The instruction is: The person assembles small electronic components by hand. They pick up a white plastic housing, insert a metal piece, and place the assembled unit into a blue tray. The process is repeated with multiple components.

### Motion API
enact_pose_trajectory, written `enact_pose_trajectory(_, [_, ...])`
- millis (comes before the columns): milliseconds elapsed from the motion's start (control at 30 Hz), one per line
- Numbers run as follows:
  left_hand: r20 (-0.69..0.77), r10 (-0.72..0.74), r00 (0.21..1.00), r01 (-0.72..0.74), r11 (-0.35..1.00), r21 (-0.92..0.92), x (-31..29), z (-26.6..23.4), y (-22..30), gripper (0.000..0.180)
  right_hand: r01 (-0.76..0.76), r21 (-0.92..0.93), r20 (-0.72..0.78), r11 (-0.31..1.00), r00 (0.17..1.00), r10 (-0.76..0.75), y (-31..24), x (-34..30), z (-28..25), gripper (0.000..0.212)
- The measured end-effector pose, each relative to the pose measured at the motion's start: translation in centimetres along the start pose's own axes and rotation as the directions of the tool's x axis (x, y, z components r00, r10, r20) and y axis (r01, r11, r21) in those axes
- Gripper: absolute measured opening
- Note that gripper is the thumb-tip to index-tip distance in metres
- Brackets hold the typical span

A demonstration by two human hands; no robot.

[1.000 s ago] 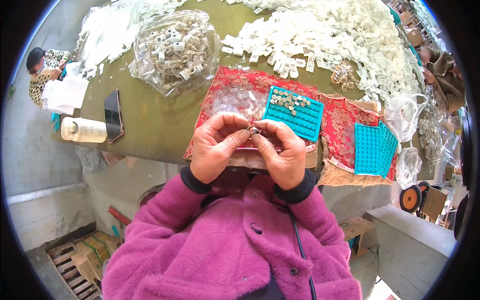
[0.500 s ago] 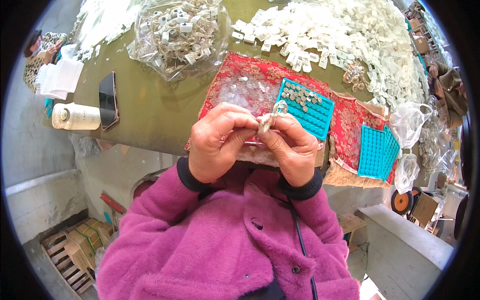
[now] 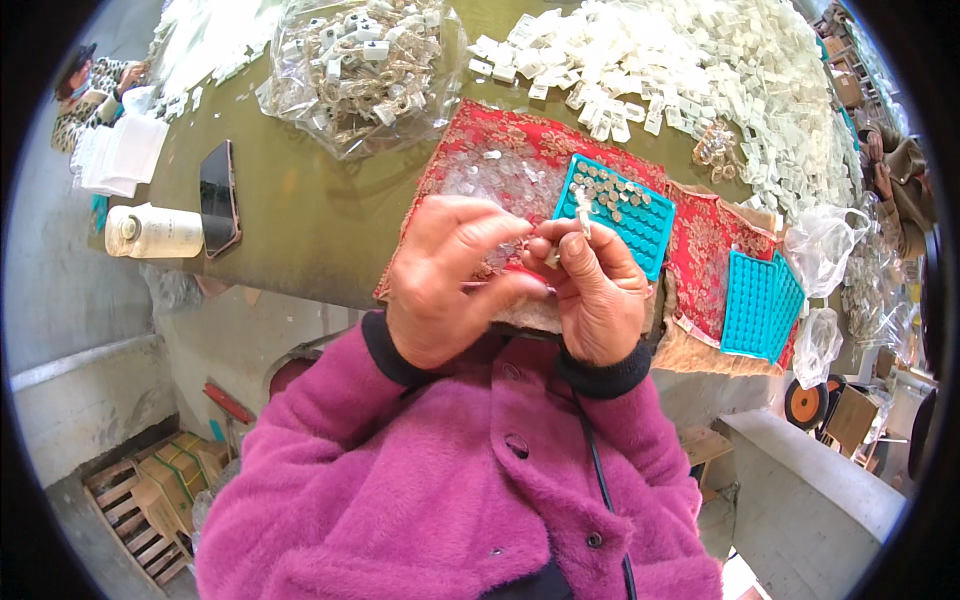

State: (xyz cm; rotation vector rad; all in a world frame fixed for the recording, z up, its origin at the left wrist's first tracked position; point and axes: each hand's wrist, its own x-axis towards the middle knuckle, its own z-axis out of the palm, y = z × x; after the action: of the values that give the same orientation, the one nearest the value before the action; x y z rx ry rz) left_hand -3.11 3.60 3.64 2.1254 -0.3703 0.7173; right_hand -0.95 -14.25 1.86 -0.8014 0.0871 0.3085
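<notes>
L hand [image 3: 432, 282] has thumb & fingers apart, looks empty; R hand [image 3: 603, 295] pinches 1 small pale piece [image 3: 583, 207] nr teal multi-cell tray [image 3: 645, 238]

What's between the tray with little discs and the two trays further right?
Red flowered cloth lies between the disc tray and the paired trays, as the head view shows.

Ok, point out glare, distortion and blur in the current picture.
Head view: glare washes out the white heap at upper left; head view: the fisheye bows the near edge of the table; head view: the small pale piece in the right fingers lacks clear detail.
</notes>
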Motion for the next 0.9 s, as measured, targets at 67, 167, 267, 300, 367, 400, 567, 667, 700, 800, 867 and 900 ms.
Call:
enact_pose_trajectory(67, [0.005, 0.086, 0.996, -0.086, 0.996, 0.0, 0.0, 0.6, 0.4, 0.036, -0.017, 0.085, 0.07, 0.996, 0.998, 0.011, 0.1, 0.1, 0.2, 0.019])
enact_pose_trajectory(167, [-0.046, 0.153, 0.987, -0.152, 0.988, 0.021, 0.3, 1.2, 0.4, 0.031, -0.021, 0.032, -0.005, 0.999, 1.0, 0.022, 0.2, -0.4, 0.4, 0.019])
enact_pose_trajectory(267, [0.006, -0.016, 1.0, 0.016, 0.985, -0.173, -0.1, 1.0, 0.6, 0.028, 0.004, -0.171, -0.008, 0.985, 1.0, -0.006, -0.8, -1.2, 0.1, 0.021])
enact_pose_trajectory(300, [0.025, -0.08, 0.996, 0.084, 0.969, -0.233, -0.1, 0.8, 0.4, 0.027, 0.049, -0.247, 0.015, 0.968, 0.999, -0.047, -1.2, -1.5, 0.0, 0.022])
enact_pose_trajectory(367, [0.077, -0.184, 0.98, 0.2, 0.913, -0.357, -0.2, 0.4, 0.3, 0.023, 0.328, -0.601, 0.094, 0.729, 0.934, -0.343, -1.8, -1.5, -0.1, 0.033])
enact_pose_trajectory(400, [0.13, -0.305, 0.944, 0.329, 0.816, -0.475, -0.3, 0.3, 0.5, 0.021, 0.46, -0.737, 0.193, 0.495, 0.846, -0.498, -2.2, -1.4, -0.1, 0.038])
enact_pose_trajectory(567, [0.356, -0.458, 0.815, 0.546, 0.398, -0.737, -1.0, 0.6, 1.0, 0.014, 0.663, -0.736, 0.576, 0.135, 0.719, -0.389, -3.7, -0.6, -0.4, 0.037])
enact_pose_trajectory(667, [0.362, -0.409, 0.838, 0.523, 0.41, -0.747, -0.9, 0.8, 1.0, 0.015, 0.669, -0.695, 0.563, 0.264, 0.734, -0.379, -3.4, -0.7, -0.6, 0.031])
enact_pose_trajectory(700, [0.351, -0.404, 0.845, 0.517, 0.444, -0.732, -0.9, 0.8, 1.2, 0.016, 0.581, -0.736, 0.465, 0.348, 0.807, -0.364, -3.3, -1.3, -0.7, 0.026])
enact_pose_trajectory(800, [0.37, -0.394, 0.841, 0.53, 0.467, -0.708, -0.4, 0.7, 1.5, 0.023, 0.446, -0.769, 0.354, 0.458, 0.893, -0.276, -3.2, -1.8, -1.2, 0.014])
enact_pose_trajectory(867, [0.449, -0.466, 0.762, 0.629, 0.365, -0.687, -0.3, 0.5, 1.9, 0.026, 0.422, -0.747, 0.37, 0.513, 0.906, -0.206, -3.3, -1.7, -1.7, 0.007])
enact_pose_trajectory(900, [0.442, -0.37, 0.817, 0.576, 0.521, -0.629, 0.0, 0.3, 1.7, 0.028, 0.402, -0.744, 0.36, 0.534, 0.914, -0.187, -3.3, -1.7, -1.9, 0.007])
